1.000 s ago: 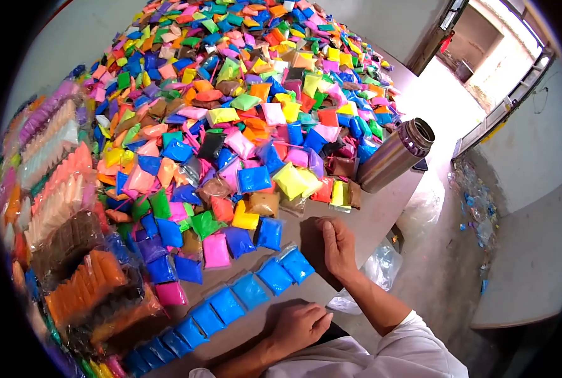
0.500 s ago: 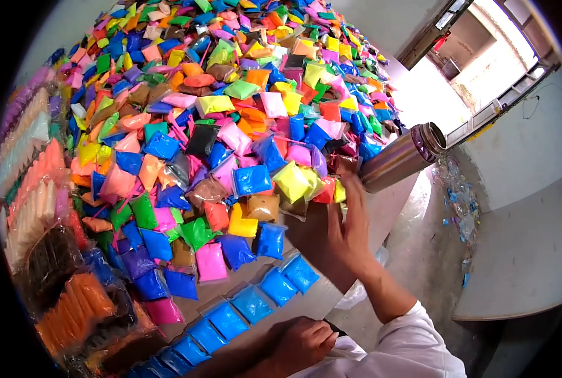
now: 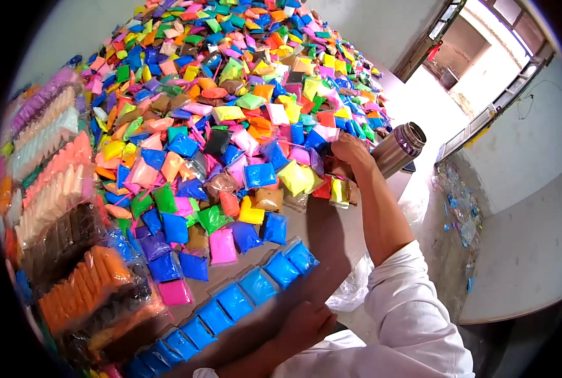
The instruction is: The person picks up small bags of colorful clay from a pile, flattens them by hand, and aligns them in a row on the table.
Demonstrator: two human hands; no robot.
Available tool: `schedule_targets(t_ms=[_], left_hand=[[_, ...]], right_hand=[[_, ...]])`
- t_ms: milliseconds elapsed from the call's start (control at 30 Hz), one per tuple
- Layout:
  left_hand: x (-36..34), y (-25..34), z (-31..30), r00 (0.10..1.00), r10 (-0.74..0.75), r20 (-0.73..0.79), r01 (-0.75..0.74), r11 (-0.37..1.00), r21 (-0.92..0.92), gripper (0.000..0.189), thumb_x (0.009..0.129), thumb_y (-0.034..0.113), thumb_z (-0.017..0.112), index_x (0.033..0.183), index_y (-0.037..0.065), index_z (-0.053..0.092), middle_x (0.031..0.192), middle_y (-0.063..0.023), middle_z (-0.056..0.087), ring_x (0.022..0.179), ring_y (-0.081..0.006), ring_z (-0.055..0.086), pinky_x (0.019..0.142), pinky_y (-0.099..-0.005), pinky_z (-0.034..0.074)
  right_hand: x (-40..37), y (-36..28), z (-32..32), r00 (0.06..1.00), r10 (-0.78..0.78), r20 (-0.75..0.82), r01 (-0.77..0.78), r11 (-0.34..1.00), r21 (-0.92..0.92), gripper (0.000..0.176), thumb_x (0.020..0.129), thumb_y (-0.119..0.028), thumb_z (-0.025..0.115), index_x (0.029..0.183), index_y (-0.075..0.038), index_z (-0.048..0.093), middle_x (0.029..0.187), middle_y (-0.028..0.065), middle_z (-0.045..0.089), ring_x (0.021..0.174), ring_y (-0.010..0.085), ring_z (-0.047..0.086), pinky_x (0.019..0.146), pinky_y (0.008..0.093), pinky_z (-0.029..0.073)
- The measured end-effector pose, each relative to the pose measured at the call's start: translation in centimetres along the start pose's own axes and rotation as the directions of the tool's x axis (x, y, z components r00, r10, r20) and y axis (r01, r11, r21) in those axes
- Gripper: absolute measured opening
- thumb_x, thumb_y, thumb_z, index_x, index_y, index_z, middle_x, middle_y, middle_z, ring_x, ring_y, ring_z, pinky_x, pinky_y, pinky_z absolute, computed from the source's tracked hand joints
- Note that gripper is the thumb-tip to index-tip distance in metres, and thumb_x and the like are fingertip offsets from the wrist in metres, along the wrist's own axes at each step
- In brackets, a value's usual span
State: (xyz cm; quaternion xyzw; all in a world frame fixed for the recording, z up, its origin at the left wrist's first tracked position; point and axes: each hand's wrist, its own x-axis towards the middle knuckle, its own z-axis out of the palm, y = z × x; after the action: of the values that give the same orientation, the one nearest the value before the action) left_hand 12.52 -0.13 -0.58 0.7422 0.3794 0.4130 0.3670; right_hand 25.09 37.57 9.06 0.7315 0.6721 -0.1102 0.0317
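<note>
My right hand is at the right edge of the big pile of colourful packets, beside the metal flask. Its fingers are bent over the packets, and what they hold, if anything, is hidden. A yellow packet lies just below that hand. My left hand rests low near my body with its fingers curled, in shadow. Beside it a slanting row of light blue packets lies on the table.
Bundled packets in clear bags, orange and dark brown among them, are stacked at the left. A crumpled clear bag lies beside the table edge. Plastic scraps litter the floor at the right, below an open doorway.
My right hand has reached forward onto the pile's edge, beside the flask. My left hand stays low near the blue row. The view has shifted slightly.
</note>
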Motion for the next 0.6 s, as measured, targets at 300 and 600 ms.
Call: schedule_targets(t_ms=[300, 600], left_hand=[[0.0, -0.1, 0.0, 1.0, 0.013, 0.002, -0.013, 1.0, 0.0, 0.017, 0.085, 0.013, 0.063, 0.072, 0.007, 0.056, 0.075, -0.0108, 0.058, 0.072, -0.0316, 0.059, 0.063, -0.0443, 0.045], [0.1, 0.1, -0.3, 0.997, -0.063, 0.044, 0.062, 0.998, 0.014, 0.014, 0.086, 0.016, 0.065, 0.078, 0.005, 0.06, 0.077, -0.0117, 0.061, 0.075, -0.0319, 0.06, 0.068, -0.0424, 0.046]], right_hand=[[-0.6, -0.5, 2.1, 0.988, -0.094, -0.119, 0.071, 0.981, -0.182, 0.044, 0.086, -0.019, 0.051, 0.125, 0.001, 0.057, 0.127, 0.0239, 0.058, 0.118, 0.036, 0.058, 0.1, 0.0463, 0.044], [1.1, 0.9, 3.5, 0.949, -0.303, -0.082, 0.206, 0.798, -0.566, 0.034, 0.082, -0.024, 0.059, 0.104, 0.0, 0.069, 0.108, 0.0186, 0.069, 0.103, 0.0328, 0.066, 0.084, 0.0435, 0.054]])
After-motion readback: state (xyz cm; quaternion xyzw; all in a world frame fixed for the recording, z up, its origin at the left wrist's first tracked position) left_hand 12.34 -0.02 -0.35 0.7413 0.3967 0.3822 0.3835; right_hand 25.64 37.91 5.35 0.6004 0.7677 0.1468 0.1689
